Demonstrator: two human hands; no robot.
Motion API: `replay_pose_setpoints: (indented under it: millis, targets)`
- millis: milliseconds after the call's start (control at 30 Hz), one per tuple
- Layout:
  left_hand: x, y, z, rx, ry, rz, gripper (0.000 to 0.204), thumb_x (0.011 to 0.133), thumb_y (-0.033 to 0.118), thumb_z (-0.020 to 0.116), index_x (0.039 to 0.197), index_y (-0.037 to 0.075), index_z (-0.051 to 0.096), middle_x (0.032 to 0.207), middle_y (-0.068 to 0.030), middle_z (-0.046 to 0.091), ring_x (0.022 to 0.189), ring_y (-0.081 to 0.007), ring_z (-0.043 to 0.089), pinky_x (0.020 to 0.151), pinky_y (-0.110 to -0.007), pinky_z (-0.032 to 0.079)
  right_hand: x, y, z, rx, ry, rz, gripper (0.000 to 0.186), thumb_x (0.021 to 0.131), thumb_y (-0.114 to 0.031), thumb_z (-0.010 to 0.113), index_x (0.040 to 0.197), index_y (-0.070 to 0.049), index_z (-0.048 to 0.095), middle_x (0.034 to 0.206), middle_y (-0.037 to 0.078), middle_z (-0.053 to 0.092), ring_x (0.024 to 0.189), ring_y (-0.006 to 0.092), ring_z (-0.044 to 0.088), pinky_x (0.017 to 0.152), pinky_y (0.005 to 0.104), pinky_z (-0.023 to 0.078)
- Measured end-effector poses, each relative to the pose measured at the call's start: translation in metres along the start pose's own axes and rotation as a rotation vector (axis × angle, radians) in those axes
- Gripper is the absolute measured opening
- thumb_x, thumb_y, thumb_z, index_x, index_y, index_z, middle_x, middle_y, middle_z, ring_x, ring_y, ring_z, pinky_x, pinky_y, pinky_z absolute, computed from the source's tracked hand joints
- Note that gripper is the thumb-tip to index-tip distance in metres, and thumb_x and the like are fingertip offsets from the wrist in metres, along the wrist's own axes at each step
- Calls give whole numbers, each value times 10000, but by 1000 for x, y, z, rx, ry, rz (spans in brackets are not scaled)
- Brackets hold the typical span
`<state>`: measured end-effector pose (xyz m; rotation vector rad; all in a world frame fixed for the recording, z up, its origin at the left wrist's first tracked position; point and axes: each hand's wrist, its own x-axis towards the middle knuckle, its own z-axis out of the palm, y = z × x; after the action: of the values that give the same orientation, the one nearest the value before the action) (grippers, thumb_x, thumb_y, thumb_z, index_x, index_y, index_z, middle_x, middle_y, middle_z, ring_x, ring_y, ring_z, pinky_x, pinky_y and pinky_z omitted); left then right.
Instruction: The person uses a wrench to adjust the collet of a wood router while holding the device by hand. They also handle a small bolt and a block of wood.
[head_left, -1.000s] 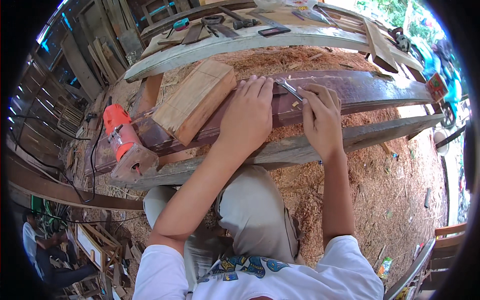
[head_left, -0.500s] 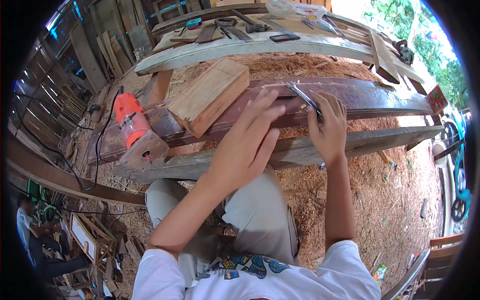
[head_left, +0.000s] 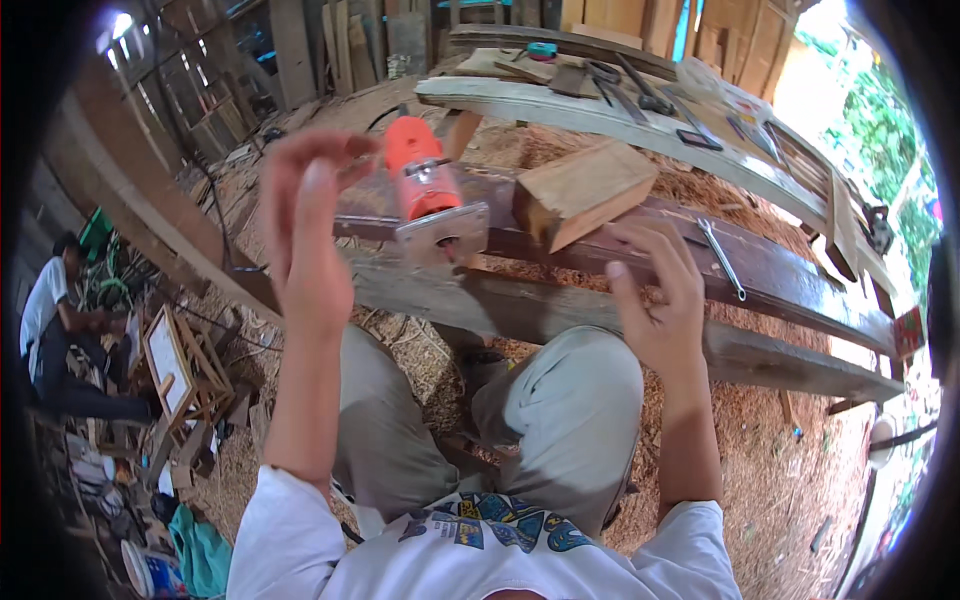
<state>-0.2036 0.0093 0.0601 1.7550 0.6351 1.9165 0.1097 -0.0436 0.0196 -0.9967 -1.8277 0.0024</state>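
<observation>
the brown table (head_left: 790,270) slanted across the middle of the frame, and the things on it lay close to its near edge, so a bump could have sent one to the floor (head_left: 770,460). the wood block (head_left: 585,185), at upper centre, sat askew with a corner by that edge; a careless push from the right hand (head_left: 667,310) might have turned or tipped it. the orange power tool (head_left: 425,182), left of the block, seemed the likelier trouble: it lay on its side with its base plate (head_left: 472,228) at the edge, and a knock from the left hand (head_left: 315,255) might have rolled it off. the bit (head_left: 449,246) in the plate's hole could have nicked a fingertip.

both hands looked empty. the left fingers, blurred, stood wide of the thumb beside the tool's upper end; whether they touched it i could not tell. the right fingers curled loosely, apart from the thumb, just beside the block's lower side, contact unclear. the wrench (head_left: 722,260) lay loose right of centre, where a sweeping hand might have flicked it away.

the block's long axis rose from lower left to upper right. the tool's ran steeply from upper left to lower right, bit end toward the frame's lower edge. the wrench slanted likewise, open end uppermost.
</observation>
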Motion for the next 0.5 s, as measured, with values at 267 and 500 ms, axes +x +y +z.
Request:
replay_pose_setpoints:
  millis: [267, 500]
  targets:
    - [56, -138, -20, 177, 67, -359, 283, 1085, 233, 611, 1283, 31, 628, 1200, -58, 689, 1109, -130, 628, 972, -311, 504, 43, -46, 81, 222, -228, 75, 620, 872, -101, 814, 1433, -29, 562, 1390, 128, 608, 1256, 253, 623, 1064, 390, 506]
    - [42, -171, -25, 161, -188, -191, 466, 1006, 266, 696, 1396, 30, 603, 1131, -116, 693, 1026, -191, 660, 898, -334, 544, 38, -29, 109, 295, -239, 166, 726, 847, -248, 867, 1444, -29, 517, 1318, 162, 605, 1215, 276, 615, 1051, 393, 493]
